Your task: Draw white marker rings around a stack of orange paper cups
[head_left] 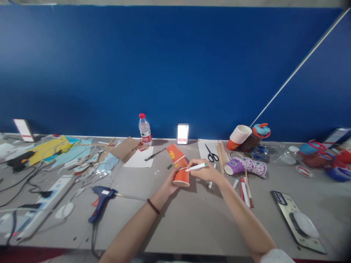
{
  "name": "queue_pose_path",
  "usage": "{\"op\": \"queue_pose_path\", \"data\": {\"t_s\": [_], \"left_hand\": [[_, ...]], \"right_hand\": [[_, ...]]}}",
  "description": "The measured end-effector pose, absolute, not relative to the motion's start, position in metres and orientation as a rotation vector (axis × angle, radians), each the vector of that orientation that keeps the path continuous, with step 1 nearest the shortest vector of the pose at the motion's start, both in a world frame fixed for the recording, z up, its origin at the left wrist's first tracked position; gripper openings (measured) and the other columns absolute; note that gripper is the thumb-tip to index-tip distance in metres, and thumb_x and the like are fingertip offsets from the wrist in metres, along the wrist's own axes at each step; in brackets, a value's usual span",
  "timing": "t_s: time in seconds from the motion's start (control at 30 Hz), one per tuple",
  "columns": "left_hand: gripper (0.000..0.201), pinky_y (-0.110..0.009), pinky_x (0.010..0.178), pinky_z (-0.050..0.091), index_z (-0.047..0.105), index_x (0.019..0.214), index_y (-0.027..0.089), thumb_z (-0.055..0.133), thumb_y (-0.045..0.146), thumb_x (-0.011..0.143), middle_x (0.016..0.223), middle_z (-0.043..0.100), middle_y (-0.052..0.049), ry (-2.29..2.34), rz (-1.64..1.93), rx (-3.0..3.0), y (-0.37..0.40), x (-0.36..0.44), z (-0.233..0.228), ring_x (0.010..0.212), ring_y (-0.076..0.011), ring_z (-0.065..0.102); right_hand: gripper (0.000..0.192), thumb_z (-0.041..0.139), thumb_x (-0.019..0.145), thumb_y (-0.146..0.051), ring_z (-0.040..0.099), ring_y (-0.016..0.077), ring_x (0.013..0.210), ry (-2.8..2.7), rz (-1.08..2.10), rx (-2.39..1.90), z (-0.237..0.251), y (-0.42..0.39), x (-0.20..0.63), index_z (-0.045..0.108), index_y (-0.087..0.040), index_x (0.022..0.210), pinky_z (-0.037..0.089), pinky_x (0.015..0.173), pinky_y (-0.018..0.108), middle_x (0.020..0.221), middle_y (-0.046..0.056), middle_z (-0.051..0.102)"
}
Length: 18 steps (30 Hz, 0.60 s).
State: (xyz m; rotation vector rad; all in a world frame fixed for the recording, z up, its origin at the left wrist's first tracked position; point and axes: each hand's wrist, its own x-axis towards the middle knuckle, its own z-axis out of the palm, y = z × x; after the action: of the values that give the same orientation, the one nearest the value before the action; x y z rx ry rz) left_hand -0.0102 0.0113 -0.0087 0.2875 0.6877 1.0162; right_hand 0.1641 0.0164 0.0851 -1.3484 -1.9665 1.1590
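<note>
My left hand [170, 183] grips a pair of orange paper cups [179, 166] joined end to end, tilted over the grey table [197, 219]. My right hand [204, 171] holds a white pen [196, 167] with a green cap, its tip touching the cups near the band where they meet. A beaded bracelet [153, 206] is on my left wrist.
A blue glue gun [101, 197] lies at the left, beside a power strip [38, 210] and cables. Behind are a water bottle [144, 129], black scissors [211, 153], purple cups [245, 166], stacked cups [238, 137], wooden sticks [221, 151] and a phone [297, 221] at the right.
</note>
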Motion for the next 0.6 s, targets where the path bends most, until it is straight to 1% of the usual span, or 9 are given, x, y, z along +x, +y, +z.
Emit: {"op": "queue_pose_path", "data": {"t_s": [0.13, 0.3, 0.43, 0.6], "left_hand": [[0.020, -0.026, 0.070, 0.051, 0.068, 0.092, 0.010, 0.069, 0.028, 0.082, 0.084, 0.073, -0.008, 0.706, 1.020, 0.285, 0.0103, -0.0101, -0.0068, 0.071, -0.0163, 0.067], [0.020, -0.025, 0.067, 0.050, 0.067, 0.089, 0.011, 0.072, 0.028, 0.079, 0.080, 0.072, -0.006, 0.705, 1.044, 0.290, 0.0096, -0.0104, -0.0060, 0.069, -0.0157, 0.066], [0.020, -0.025, 0.068, 0.050, 0.067, 0.089, 0.012, 0.073, 0.027, 0.079, 0.080, 0.071, -0.005, 0.707, 1.050, 0.282, 0.0103, -0.0105, -0.0072, 0.068, -0.0153, 0.066], [0.019, -0.026, 0.072, 0.050, 0.067, 0.089, 0.013, 0.072, 0.029, 0.080, 0.083, 0.072, -0.007, 0.698, 1.048, 0.293, 0.0103, -0.0110, -0.0083, 0.071, -0.0168, 0.066]], "right_hand": [[0.013, 0.061, 0.072, -0.024, 0.051, 0.0109, 0.058, -1.976, 1.146, -1.354, 0.0847, 0.0169, 0.1645, 0.070, -0.020, 0.082, 0.034, 0.053, 0.021, 0.067, -0.003, 0.064], [0.013, 0.061, 0.073, -0.024, 0.051, 0.0113, 0.059, -1.960, 1.151, -1.333, 0.0822, 0.0173, 0.1640, 0.069, -0.020, 0.082, 0.033, 0.053, 0.022, 0.068, -0.003, 0.064], [0.012, 0.061, 0.074, -0.024, 0.052, 0.0123, 0.062, -1.952, 1.153, -1.298, 0.0817, 0.0174, 0.1639, 0.069, -0.020, 0.082, 0.035, 0.056, 0.022, 0.070, -0.002, 0.065], [0.011, 0.061, 0.074, -0.025, 0.053, 0.0127, 0.063, -1.957, 1.122, -1.289, 0.0814, 0.0179, 0.1637, 0.068, -0.020, 0.081, 0.036, 0.058, 0.023, 0.071, -0.002, 0.065]]}}
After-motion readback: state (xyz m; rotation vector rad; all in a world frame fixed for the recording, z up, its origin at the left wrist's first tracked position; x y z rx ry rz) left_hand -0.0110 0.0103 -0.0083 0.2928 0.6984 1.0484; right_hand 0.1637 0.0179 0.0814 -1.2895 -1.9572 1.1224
